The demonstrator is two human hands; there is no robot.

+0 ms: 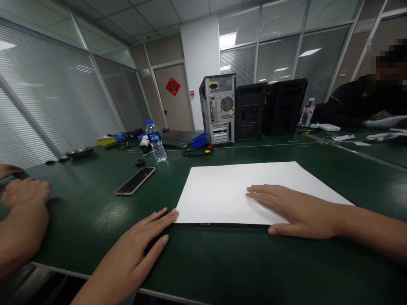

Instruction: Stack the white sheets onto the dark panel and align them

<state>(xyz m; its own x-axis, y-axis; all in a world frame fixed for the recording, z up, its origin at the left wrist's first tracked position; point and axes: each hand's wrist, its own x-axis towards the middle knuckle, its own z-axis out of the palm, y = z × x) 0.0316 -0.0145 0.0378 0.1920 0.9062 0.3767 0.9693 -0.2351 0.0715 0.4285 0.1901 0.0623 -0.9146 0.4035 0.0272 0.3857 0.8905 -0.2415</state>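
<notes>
White sheet [222, 190] — flat, rectangular; right hand [295, 209] fingers spread on it, left hand [143, 241] open at corner.

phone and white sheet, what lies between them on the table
Nothing: in the head view only bare green table separates the phone from the white sheet.

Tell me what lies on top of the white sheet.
Only the right hand lies flat on the white rectangular sheet; the left hand touches its near-left corner. Whatever the palm covers is hidden.
</notes>
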